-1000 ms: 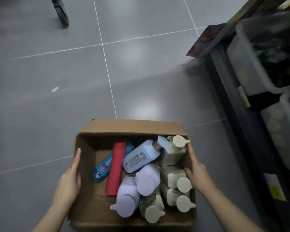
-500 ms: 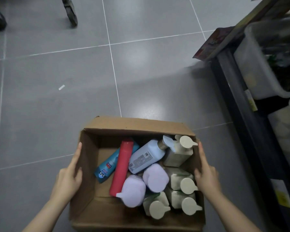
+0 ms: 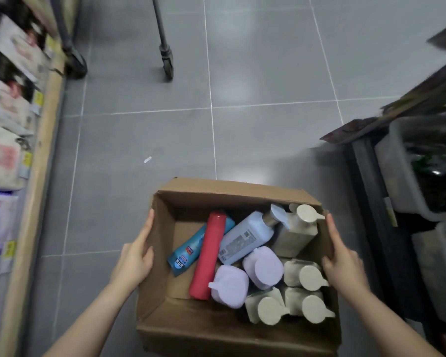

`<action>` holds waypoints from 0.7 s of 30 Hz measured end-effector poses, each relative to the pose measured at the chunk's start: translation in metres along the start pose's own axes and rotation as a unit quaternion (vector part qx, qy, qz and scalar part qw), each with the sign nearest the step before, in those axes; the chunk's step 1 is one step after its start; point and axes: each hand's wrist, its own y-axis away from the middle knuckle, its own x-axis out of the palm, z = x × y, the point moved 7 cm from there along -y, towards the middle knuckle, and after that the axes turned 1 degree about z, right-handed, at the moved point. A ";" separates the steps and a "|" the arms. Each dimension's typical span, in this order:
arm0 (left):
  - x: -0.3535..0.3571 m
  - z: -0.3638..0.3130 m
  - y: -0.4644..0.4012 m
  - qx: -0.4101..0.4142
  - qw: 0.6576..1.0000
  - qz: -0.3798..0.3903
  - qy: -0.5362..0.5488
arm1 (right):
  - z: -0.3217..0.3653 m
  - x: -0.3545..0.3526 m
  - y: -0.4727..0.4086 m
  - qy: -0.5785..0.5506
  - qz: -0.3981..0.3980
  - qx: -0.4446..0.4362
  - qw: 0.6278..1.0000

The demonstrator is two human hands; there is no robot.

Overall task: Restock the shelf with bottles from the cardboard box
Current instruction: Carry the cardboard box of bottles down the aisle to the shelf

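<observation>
Left hand (image 3: 134, 256) and right hand (image 3: 344, 258) press flat, fingers extended, against opposite outer walls of the cardboard box (image 3: 232, 331), bottles (image 3: 245, 238) inside, between left shelf (image 3: 34, 161) and right rack (image 3: 371, 202).

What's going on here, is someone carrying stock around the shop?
A person holds an open cardboard box by its sides, the left hand on one wall and the right hand on the other. Inside are bottles: a red one and a blue tube lying flat, a pale blue pump bottle, lilac and beige ones. No bottle has been picked up at this moment. Shelves line the aisle on both sides.
</observation>
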 end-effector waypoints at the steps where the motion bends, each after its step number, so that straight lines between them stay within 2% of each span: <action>1: -0.013 -0.007 -0.005 0.002 1.000 0.003 0.006 | 0.013 -0.015 -0.003 0.005 0.000 -0.004 1.000; 10: -0.115 -0.093 -0.091 -0.040 0.999 -0.014 0.028 | 0.129 -0.129 -0.102 0.033 0.023 -0.053 0.998; 17: -0.157 -0.150 -0.221 -0.067 0.996 -0.038 0.038 | 0.209 -0.195 -0.240 0.048 0.032 -0.078 0.995; 21: -0.188 -0.192 -0.311 -0.067 0.996 -0.057 0.010 | 0.256 -0.234 -0.323 0.068 0.011 -0.092 0.993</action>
